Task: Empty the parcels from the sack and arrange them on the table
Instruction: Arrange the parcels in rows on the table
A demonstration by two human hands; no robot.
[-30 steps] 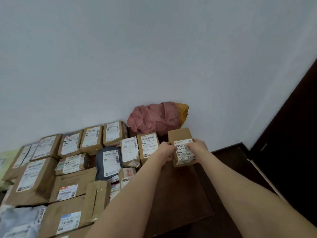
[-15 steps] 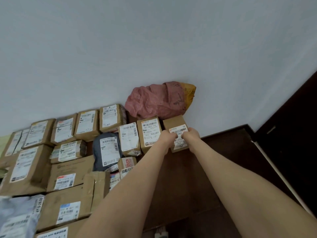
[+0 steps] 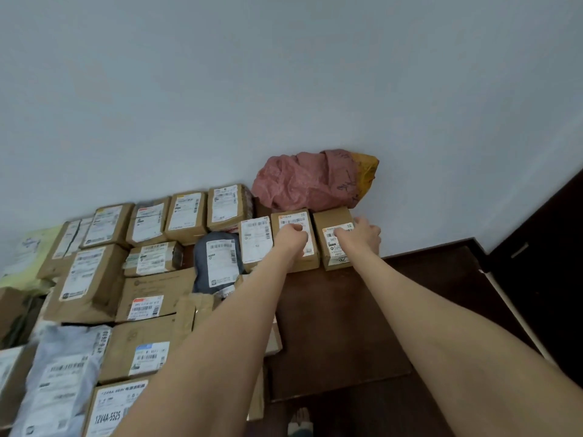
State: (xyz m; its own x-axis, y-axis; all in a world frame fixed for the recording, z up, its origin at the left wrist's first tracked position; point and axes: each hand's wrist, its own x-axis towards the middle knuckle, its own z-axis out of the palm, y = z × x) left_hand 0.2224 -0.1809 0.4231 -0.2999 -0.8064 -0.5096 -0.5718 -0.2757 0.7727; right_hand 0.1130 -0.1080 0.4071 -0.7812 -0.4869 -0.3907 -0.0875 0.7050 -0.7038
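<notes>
Right hand (image 3: 362,236): lies flat on top of the small brown box (image 3: 334,239), palm down over its shipping label, fingers spread and reaching past the box's far right corner. It presses rather than clamps; no finger is seen under or around a side. Left hand (image 3: 291,236): curled into a loose fist resting on the neighbouring box (image 3: 295,244), knuckles over that label; whether it grips anything cannot be told.

Position: the small brown box sits on the dark table (image 3: 340,326), at the right end of the row, touching the neighbouring box on its left. The crumpled pink sack (image 3: 303,184) lies just behind both, against the wall (image 3: 284,89). All other parcels lie to the left of the sack, packed edge to edge.

Handling, as judged: the box appears light, rigid cardboard, square-edged, with a smooth label that may slide under a palm. Best taken by its two opposite side walls, not the top. The sack looks slack, probably near empty.
</notes>
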